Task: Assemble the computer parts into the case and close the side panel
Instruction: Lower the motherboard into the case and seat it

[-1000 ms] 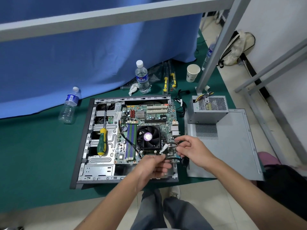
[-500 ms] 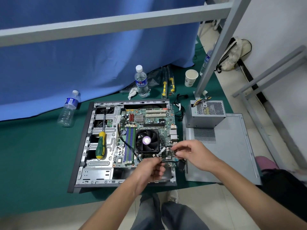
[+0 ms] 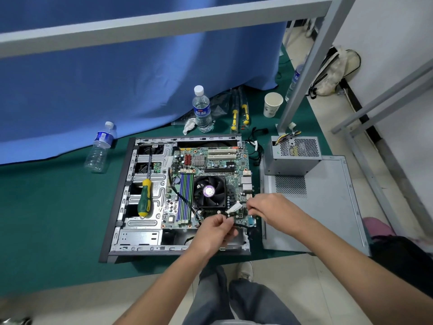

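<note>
Working over an open computer case (image 3: 121, 195) that lies flat on a green mat (image 3: 46, 219), a person pinches a thin black cable (image 3: 241, 226) between the curled fingers of the left hand (image 3: 215, 233) at the near right corner of the motherboard (image 3: 210, 165), while the right hand (image 3: 271, 207), fingers also curled, pinches the same wiring just beside a white connector (image 3: 234, 207) near the CPU fan (image 3: 209, 191). The motherboard sits inside the case, on its right side; a green-and-yellow screwdriver (image 3: 144, 198) rests on the metal drive bay to its left. The grey side panel (image 3: 328, 207) lies flat on the mat just right of the case, and the power supply (image 3: 295, 153), outside the case, stands on the panel's far end with its coloured wires (image 3: 288, 134) pointing away. Beyond the case, 1 water bottle (image 3: 202, 109) stands upright and 1 empty bottle (image 3: 100, 148) lies to the far left against a blue curtain (image 3: 117, 78). A paper cup (image 3: 273, 104) stands beside a grey metal post (image 3: 304, 62), and 2 yellow-handled tools (image 3: 239, 113) lie between the cup and the upright bottle. A pale bag (image 3: 332, 71) leans against the white wall at far right.
</note>
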